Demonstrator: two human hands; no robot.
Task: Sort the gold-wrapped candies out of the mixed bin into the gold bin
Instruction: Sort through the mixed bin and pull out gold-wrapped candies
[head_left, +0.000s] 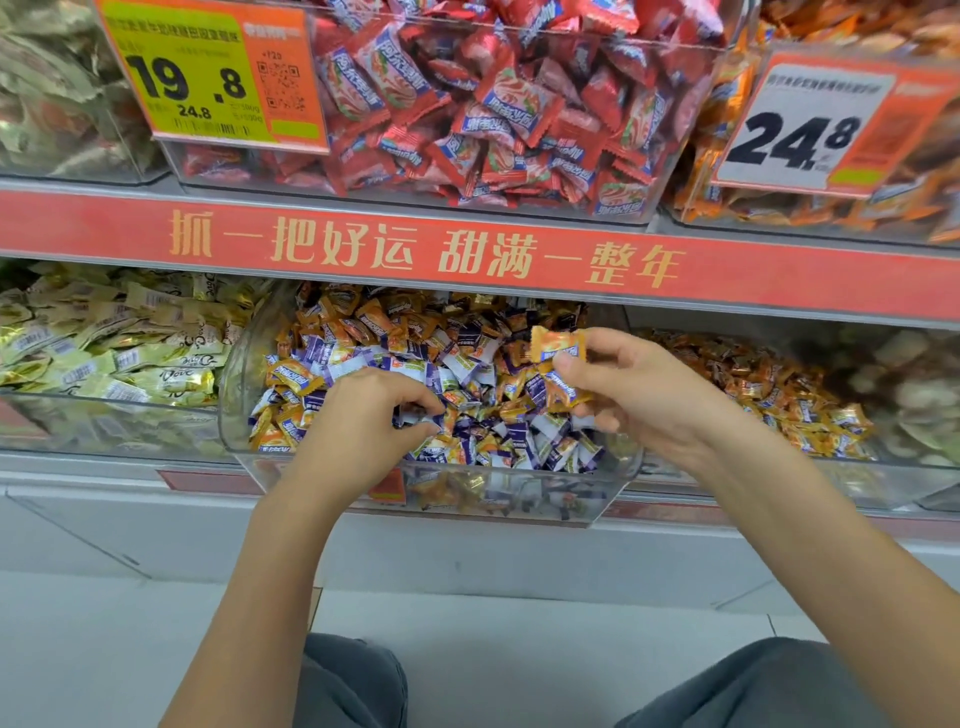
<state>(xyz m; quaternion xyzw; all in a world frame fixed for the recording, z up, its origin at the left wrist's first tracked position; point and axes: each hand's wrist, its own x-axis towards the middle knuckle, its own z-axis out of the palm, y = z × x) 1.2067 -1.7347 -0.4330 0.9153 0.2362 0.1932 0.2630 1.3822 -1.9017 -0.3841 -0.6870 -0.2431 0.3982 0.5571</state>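
Reaching into the mixed bin (244, 364), a clear curved tub on the lower shelf filled with purple-and-white and gold-orange wrapped candies, both bare hands work above the heap; the left hand (358, 415) lies palm down on the candies near the tub's middle, its fingers curled inward with thumb and forefinger closing on a small candy in the pile, though which wrapper it pinches I cannot tell; the right hand (639, 389) is raised over the right part of the same tub, thumb and forefinger tips pinching one gold-wrapped candy (557, 345) upright above the heap, while the lower fingers fold around at least one more gold-wrapped candy (563, 395) against the palm; just to the right of the mixed bin sits the gold bin (779, 395), its pile made almost wholly of gold-orange wrappers; to the left of the mixed bin lies a bin of pale green-gold candies (104, 353); directly above the mixed bin runs a red shelf strip (467, 249) with gold lettering, and above that a bin of red candies (493, 114), flanked by a yellow price tag (208, 73) reading 19.8 on its left and a white price tag (810, 124) reading 24.8 on its right; below the mixed bin the person's grey-trousered knees (353, 680) show.
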